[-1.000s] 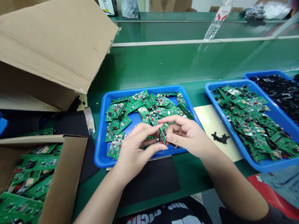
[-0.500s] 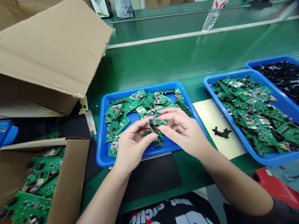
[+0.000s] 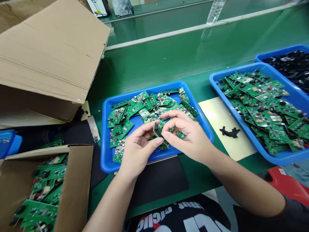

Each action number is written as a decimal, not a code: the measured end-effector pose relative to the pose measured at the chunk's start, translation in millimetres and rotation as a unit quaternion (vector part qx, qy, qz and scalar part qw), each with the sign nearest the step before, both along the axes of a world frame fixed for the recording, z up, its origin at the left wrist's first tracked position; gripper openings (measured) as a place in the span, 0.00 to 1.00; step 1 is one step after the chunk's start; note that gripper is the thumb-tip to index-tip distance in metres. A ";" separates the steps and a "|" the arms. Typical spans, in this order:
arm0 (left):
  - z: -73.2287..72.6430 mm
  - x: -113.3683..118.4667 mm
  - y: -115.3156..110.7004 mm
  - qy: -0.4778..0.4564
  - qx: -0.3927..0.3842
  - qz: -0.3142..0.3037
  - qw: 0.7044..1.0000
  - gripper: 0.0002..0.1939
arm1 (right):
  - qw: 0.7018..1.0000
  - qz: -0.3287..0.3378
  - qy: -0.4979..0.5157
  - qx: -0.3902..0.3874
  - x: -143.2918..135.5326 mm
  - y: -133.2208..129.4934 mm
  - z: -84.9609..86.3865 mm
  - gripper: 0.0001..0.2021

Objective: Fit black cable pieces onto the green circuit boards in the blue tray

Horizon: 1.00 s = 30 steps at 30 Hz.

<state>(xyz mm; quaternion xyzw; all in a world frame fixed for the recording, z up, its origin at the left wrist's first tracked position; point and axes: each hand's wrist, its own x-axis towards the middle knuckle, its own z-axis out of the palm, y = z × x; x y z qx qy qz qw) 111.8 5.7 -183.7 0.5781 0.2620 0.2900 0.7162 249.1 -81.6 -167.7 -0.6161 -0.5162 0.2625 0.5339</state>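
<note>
A circuit board [image 3: 157, 130] is pinched on edge by the left hand [image 3: 138, 148] above the blue tray [image 3: 104, 141]; the right hand [image 3: 191, 137] is curled close beside it, its grip unclear. This board is judged unfinished. Loose boards [image 3: 134, 108] are left below; others are heaped in a second tray [image 3: 296, 99] at three o'clock and a carton [image 3: 76, 187] at eight, their stage unclear.

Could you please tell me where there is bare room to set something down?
Bare patches show on the black mat nearer the person than the middle blue tray, the cream sheet around the black clump, and the green tabletop between that tray and the right-hand tray. Both trays and the left carton are crowded with circuit boards.
</note>
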 end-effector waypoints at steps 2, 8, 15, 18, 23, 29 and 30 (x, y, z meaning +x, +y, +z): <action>0.2 -0.1 0.1 -0.001 0.022 0.001 1.000 0.18 | 1.000 -0.009 0.012 -0.009 0.2 0.5 -0.7 0.04; 1.6 -1.2 0.8 0.005 0.064 -0.010 0.998 0.14 | 0.998 -0.034 -0.050 0.019 1.3 1.8 -3.1 0.04; 3.5 -4.9 0.2 0.017 0.049 -0.045 0.998 0.14 | 0.977 -0.090 -0.170 0.088 -1.5 1.7 -8.2 0.04; 4.6 -6.0 0.1 -0.002 -0.012 -0.089 0.996 0.13 | 0.964 -0.112 -0.211 0.119 -2.7 2.3 -10.5 0.05; 7.9 -4.9 -0.7 -0.039 -0.138 -0.136 0.980 0.14 | 0.932 -0.125 -0.291 0.176 -3.0 4.6 -12.9 0.05; 5.6 -5.9 -0.5 -0.037 -0.136 -0.127 0.982 0.14 | 0.915 -0.144 -0.328 0.185 -4.1 6.6 -13.5 0.06; 4.7 -6.4 0.0 -0.035 -0.129 -0.128 0.983 0.15 | 0.914 -0.147 -0.329 0.185 -4.5 6.8 -13.7 0.06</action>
